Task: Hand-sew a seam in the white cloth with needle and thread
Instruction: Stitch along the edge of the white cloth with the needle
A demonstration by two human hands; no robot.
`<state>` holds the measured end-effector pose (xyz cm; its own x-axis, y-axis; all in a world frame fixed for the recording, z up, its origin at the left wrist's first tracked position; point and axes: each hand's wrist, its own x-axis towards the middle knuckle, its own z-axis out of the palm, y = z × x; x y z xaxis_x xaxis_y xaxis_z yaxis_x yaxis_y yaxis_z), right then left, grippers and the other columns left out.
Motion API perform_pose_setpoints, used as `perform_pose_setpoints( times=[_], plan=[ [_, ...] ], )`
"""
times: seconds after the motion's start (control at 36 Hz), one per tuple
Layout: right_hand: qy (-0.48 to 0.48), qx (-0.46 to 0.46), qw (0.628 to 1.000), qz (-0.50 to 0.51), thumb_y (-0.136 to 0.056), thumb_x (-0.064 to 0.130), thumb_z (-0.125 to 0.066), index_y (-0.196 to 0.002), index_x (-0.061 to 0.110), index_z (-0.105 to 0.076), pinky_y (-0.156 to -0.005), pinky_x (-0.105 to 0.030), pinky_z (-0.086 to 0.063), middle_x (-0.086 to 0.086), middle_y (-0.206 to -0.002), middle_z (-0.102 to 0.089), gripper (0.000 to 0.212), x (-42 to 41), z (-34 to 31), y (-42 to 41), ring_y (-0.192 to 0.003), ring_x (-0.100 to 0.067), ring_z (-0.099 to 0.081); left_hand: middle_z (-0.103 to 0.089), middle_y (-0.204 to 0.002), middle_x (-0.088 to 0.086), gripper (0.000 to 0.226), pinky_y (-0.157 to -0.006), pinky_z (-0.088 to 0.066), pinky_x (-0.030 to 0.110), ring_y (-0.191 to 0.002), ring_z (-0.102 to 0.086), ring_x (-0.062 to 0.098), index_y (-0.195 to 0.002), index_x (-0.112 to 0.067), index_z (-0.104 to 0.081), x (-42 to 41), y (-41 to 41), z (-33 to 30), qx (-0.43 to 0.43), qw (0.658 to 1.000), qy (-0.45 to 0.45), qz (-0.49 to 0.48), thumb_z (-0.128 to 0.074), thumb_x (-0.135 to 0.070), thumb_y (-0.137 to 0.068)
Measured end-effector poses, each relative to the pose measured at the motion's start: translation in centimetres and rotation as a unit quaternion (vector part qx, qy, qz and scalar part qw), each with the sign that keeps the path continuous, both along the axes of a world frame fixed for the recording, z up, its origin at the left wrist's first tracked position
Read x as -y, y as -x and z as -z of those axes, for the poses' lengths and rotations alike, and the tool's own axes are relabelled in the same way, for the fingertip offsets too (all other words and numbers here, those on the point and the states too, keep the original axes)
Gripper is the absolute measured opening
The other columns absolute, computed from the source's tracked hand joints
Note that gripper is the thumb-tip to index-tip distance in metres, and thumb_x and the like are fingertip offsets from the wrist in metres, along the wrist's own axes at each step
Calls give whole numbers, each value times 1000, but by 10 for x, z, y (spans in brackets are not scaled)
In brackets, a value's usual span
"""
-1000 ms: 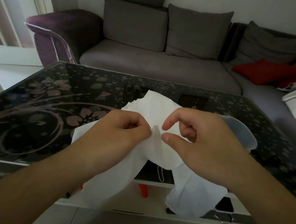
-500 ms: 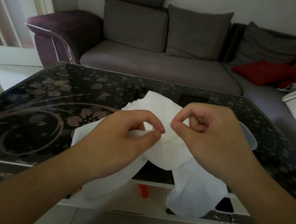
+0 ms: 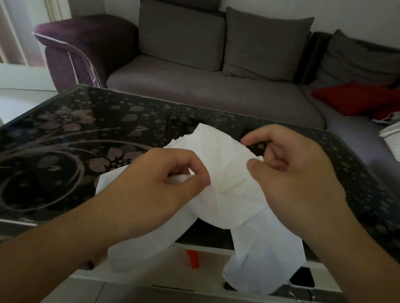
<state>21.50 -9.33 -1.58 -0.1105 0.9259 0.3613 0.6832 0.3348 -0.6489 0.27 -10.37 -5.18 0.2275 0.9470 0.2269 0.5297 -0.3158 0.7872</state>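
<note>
Right now my left hand (image 3: pixel 169 173) pinches a fold of the white cloth (image 3: pixel 228 176) between thumb and forefinger — steadying the seam line, I judge. Just beside it, my right hand (image 3: pixel 293 171) has fingers curled, forefinger and thumb apart; needle and thread are too fine to make out. Beneath both hands, cloth drapes off the glass table (image 3: pixel 54 142).

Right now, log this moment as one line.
left hand: pinches white cloth | right hand: fingers curled beside cloth | needle: too small to tell
</note>
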Motion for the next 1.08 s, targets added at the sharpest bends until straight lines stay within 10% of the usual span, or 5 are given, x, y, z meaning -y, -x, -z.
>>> perform_pose_setpoints(
  times=[0.25,0.81,1.08],
  plan=[
    [71,66,992,-85,-96,31,-71,-86,34,-70,-46,-8,-38,12,-53,-51,10,3,12,17,-50,-3,-49,-62,-67,-16,13,-58,-41,7,-66,-59,0,-92,-38,-75,0,-2,-2,-6,1000,1,9,-63,-39,-98],
    [-8,-22,999,44,-87,11,-74,-69,24,-69,-50,-20,-45,2,-53,-58,23,-5,9,1,-48,-13,-52,-74,-90,-18,12,-76,-48,14,-91,-69,2,-91,-37,-76,1,2,-3,1,1000,13,4,-66,-36,-97],
    [59,37,994,-83,-94,21,-72,-104,37,-70,-52,-10,-43,8,-57,-54,19,4,7,14,-53,-5,-53,-68,-73,-12,12,-60,-43,10,-68,-63,3,-89,-37,-76,0,1,-1,-1,1000,1,7,-66,-37,-97]
  ],
)
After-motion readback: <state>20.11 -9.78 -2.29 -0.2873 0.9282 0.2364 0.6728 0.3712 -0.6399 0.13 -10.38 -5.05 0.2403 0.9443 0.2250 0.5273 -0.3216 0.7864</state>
